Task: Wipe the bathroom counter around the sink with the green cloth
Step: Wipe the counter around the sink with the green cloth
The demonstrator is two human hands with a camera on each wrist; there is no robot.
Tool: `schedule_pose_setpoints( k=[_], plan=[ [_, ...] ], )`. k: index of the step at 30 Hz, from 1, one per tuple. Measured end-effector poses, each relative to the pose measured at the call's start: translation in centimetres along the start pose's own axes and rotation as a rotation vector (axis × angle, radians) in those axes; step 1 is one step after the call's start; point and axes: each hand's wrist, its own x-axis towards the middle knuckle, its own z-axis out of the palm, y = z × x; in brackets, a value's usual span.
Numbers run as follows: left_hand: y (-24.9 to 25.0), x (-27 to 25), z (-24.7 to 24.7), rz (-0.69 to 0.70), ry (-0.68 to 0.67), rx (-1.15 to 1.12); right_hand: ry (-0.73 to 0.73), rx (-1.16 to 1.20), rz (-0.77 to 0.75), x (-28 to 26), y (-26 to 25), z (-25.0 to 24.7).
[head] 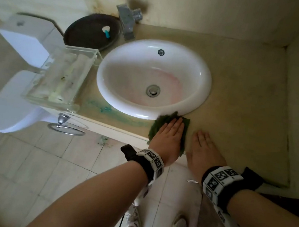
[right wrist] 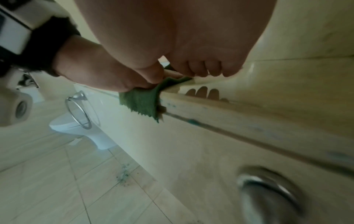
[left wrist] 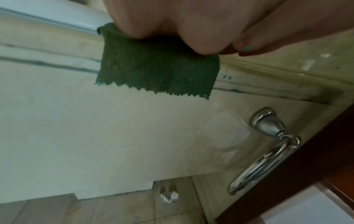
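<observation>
The counter [head: 240,97] front edge: flat left hand [head: 168,134] hides most of the green cloth [head: 155,127]; right hand [head: 205,151] lies flat, holding nothing.

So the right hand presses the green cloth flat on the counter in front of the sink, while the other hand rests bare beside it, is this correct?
Not quite: the left hand presses the green cloth flat on the counter in front of the sink. The right hand is the bare one resting beside it. The head view shows this.

Glossy basin, matt stone, rough cloth

White glazed sink [head: 199,93] shining; beige counter [head: 240,97] dull, stained; green cloth [left wrist: 157,71] coarse-woven, zigzag-edged; towel ring [left wrist: 268,151] polished metal.
</observation>
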Motion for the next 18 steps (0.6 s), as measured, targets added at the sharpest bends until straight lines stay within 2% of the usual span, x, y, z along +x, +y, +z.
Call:
schedule_pose_setpoints(
  k=[3, 7, 14, 16, 18],
  plan=[
    [-2.1, -1.1, -0.1, 0.04, 0.017, -0.009, -0.011, -0.013, -0.033, 0.6, -2.8, -0.1],
    [-5.9, -2.5, -0.1, 0.124, 0.011, -0.002, -0.063, 0.005, -0.003, 1.4, -6.2, -0.3],
    [-11.2, -3.6, -2.2, 0.296, 0.032, -0.115, -0.06, 0.0, 0.074, 2.4, -9.0, -0.1],
    [-12.0, -3.9, -4.0, 0.271, 0.056, -0.218, -0.087, -0.015, 0.086, 2.4, -9.0, -0.1],
    [-13.2, -4.7, -6.0, 0.209, 0.144, -0.309, -0.103, -0.019, 0.103, 2.2, -9.2, -0.2]
  ],
)
